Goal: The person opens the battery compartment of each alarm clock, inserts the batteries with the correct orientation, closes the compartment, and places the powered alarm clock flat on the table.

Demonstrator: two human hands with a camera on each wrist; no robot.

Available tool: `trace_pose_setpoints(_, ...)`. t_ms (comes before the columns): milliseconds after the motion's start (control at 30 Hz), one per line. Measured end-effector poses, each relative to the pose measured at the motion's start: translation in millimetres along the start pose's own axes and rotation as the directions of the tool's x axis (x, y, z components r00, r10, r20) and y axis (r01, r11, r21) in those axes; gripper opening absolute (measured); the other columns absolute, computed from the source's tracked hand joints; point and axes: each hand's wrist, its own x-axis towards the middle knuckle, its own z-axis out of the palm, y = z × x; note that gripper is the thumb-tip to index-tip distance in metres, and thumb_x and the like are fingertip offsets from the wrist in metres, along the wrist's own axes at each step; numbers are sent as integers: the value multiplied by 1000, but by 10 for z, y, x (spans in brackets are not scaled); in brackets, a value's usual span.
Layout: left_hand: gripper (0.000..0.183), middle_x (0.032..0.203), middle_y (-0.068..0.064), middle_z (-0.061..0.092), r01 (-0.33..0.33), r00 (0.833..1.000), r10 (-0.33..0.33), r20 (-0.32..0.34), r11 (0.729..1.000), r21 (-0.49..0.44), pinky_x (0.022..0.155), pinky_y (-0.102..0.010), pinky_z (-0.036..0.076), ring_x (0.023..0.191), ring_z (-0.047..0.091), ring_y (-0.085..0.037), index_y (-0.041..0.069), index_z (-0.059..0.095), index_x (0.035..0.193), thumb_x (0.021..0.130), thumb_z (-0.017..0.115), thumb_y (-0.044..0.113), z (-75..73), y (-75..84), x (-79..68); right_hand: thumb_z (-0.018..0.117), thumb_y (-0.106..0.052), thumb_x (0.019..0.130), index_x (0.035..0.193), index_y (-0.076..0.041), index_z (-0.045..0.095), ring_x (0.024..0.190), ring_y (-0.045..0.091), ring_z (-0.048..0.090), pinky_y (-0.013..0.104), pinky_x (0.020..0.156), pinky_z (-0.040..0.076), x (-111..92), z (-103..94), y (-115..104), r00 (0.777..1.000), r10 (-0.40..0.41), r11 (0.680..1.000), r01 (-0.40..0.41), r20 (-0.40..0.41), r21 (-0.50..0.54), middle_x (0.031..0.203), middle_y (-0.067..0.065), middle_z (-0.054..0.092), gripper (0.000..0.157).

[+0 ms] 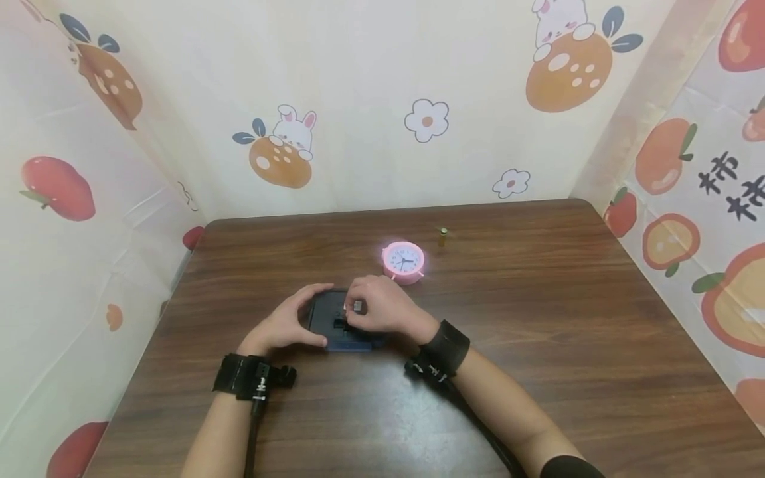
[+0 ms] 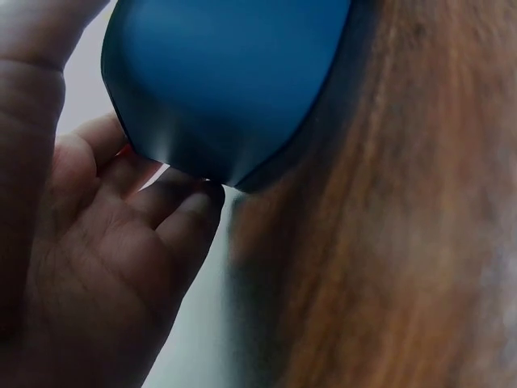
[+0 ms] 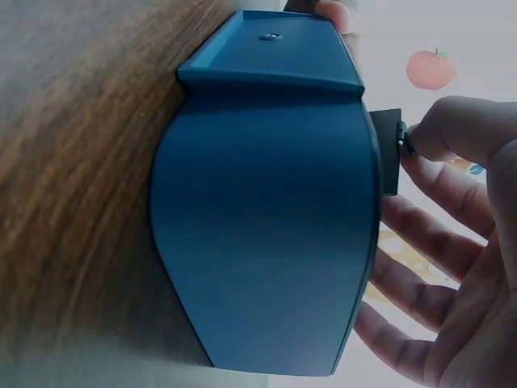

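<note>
Your left hand [image 1: 287, 324] gripped the dark-blue case [image 1: 323, 313] on the table [image 1: 538, 318], just in front of the pink alarm clock [image 1: 403, 259], while your right hand [image 1: 384, 304] pinched the small black fitting [image 3: 387, 158] on top, where steady bracing and light finger pressure likely served best.

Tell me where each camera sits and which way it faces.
Head: worn on the head, facing forward and down at the wooden table, dark blue box and pink clock; both forearms, the left hand and the right hand show.
Left wrist: on that wrist, facing the box up close; the left hand's palm and fingers show.
Right wrist: on that wrist, facing the box up close; the right hand shows beside a raised black part, plus a fingertip at the top.
Both wrist views share the box and wood surface.
</note>
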Motion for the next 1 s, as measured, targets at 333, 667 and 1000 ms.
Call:
trace_pose_setpoints(333, 101, 148, 7, 39, 24, 1000, -23, 11, 999, -23, 110, -61, 28, 138, 36, -27, 35, 35, 146, 62, 88, 45, 6, 1, -5, 67, -28, 83, 83, -24, 69, 79, 7, 55, 19, 70, 48, -25, -80, -8, 1000, 31, 999, -31, 1, 19, 87, -10, 61, 5)
trace_pose_setpoints(667, 98, 151, 5, 37, 51, 999, -51, 18, 998, -38, 108, -64, 27, 138, 35, -29, 42, 33, 145, 63, 88, 44, 15, 4, -14, 67, -26, 83, 85, -23, 70, 77, 4, 55, 18, 69, 48, -53, -121, -4, 999, 49, 998, -49, 2, 26, 86, -11, 61, 4)
trace_pose_setpoints(1000, 98, 149, 6, 39, 32, 999, -30, 27, 997, -72, 108, -59, 29, 135, 38, -26, 39, 33, 146, 64, 88, 39, 20, -26, -14, 66, -24, 84, 86, -21, 70, 72, 5, 57, 18, 69, 48, -77, -153, 8, 999, 43, 999, -43, 0, 22, 79, -11, 64, 5)
